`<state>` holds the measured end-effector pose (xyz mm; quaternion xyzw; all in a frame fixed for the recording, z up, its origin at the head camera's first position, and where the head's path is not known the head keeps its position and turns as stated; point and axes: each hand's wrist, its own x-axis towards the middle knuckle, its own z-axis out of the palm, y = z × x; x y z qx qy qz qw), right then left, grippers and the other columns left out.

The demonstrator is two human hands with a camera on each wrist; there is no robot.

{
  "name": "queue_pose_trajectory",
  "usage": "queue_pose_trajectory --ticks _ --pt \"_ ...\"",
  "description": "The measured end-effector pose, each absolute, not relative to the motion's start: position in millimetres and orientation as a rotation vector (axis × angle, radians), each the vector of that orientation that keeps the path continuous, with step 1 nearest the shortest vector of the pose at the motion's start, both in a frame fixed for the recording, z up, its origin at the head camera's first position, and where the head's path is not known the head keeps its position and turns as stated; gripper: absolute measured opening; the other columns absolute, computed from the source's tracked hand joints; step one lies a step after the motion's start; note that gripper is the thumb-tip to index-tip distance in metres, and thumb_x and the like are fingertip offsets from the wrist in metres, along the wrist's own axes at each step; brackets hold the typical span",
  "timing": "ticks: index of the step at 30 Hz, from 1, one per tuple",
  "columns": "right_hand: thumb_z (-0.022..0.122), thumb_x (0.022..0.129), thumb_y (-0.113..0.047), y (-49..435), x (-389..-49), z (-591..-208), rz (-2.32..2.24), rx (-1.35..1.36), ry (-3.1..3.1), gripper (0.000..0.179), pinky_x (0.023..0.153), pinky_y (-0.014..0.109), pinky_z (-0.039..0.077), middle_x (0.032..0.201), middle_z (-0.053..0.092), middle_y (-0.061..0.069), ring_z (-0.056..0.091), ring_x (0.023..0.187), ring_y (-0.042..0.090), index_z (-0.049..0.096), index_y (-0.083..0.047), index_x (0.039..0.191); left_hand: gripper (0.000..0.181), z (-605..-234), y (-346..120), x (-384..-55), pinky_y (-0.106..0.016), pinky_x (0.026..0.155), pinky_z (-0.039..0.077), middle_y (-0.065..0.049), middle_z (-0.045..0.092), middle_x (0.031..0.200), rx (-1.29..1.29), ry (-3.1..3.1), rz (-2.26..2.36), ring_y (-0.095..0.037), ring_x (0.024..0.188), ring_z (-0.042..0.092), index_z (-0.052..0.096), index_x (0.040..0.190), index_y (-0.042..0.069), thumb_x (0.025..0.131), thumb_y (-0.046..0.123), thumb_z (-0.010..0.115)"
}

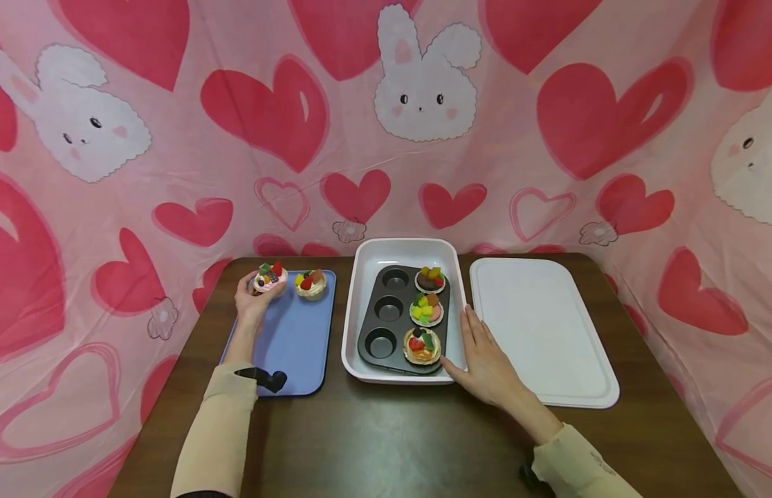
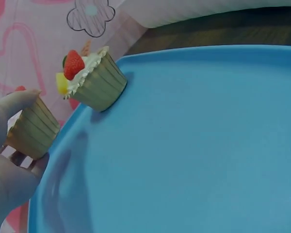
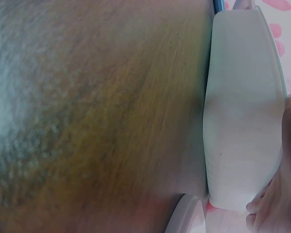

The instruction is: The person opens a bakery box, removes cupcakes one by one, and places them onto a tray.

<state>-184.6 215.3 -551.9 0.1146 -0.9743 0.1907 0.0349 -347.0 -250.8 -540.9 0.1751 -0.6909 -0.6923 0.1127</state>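
At the far left corner of the blue tray (image 1: 292,346), my left hand (image 1: 252,301) grips a cupcake (image 1: 269,278) topped with berries and cream, thumb and fingers round its sides. The left wrist view has its ribbed cup (image 2: 35,128) tilted between thumb and fingers. Beside it on the tray stands a second cupcake (image 1: 310,284) with a strawberry and yellow fruit. My right hand (image 1: 488,363) rests with straight fingers against the right rim of a white tub (image 1: 350,332). Inside the tub lies a dark muffin tin (image 1: 401,339).
The tin's right column carries a chocolate cupcake (image 1: 430,280), a yellow-fruit cupcake (image 1: 426,310) and a strawberry cupcake (image 1: 422,346); its left cups are bare. A white board (image 1: 541,325) lies on the right of the brown table (image 1: 373,443). A pink heart-print cloth (image 1: 423,159) hangs behind.
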Motion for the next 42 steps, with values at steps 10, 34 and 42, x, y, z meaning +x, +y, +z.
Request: queue_pose_trajectory --ticks 10,34,42 --pt "0.066 0.100 -0.060 213 -185 -552 0.593 0.350 -3.004 0.110 0.136 0.062 0.026 0.185 0.009 0.024 0.023 0.169 0.045 0.014 0.005 0.173 0.081 -548 -250 -353 -0.007 0.090 0.045 -0.023 0.051 0.163 0.567 -2.034 -1.969 -0.013 0.132 0.053 0.041 0.161 0.002 0.093 0.000 0.085" --pt "0.067 0.101 -0.058 213 -185 -555 0.574 0.375 -2.991 0.110 0.137 0.060 0.026 0.184 0.010 0.026 0.024 0.170 0.043 0.015 0.007 0.173 0.081 -557 -247 -349 -0.037 0.119 0.046 -0.033 0.051 0.158 0.533 -2.207 -1.681 -0.037 0.146 0.052 0.042 0.159 -0.006 0.093 0.009 0.085" --pt "0.068 0.101 -0.057 215 -185 -556 0.575 0.370 -2.983 0.110 0.136 0.061 0.026 0.184 0.011 0.026 0.025 0.169 0.044 0.015 0.006 0.173 0.085 -560 -259 -342 -0.065 0.138 0.010 -0.040 0.039 0.165 0.329 -2.638 -0.902 -0.055 0.163 0.023 0.047 0.155 -0.013 0.099 0.046 0.075"
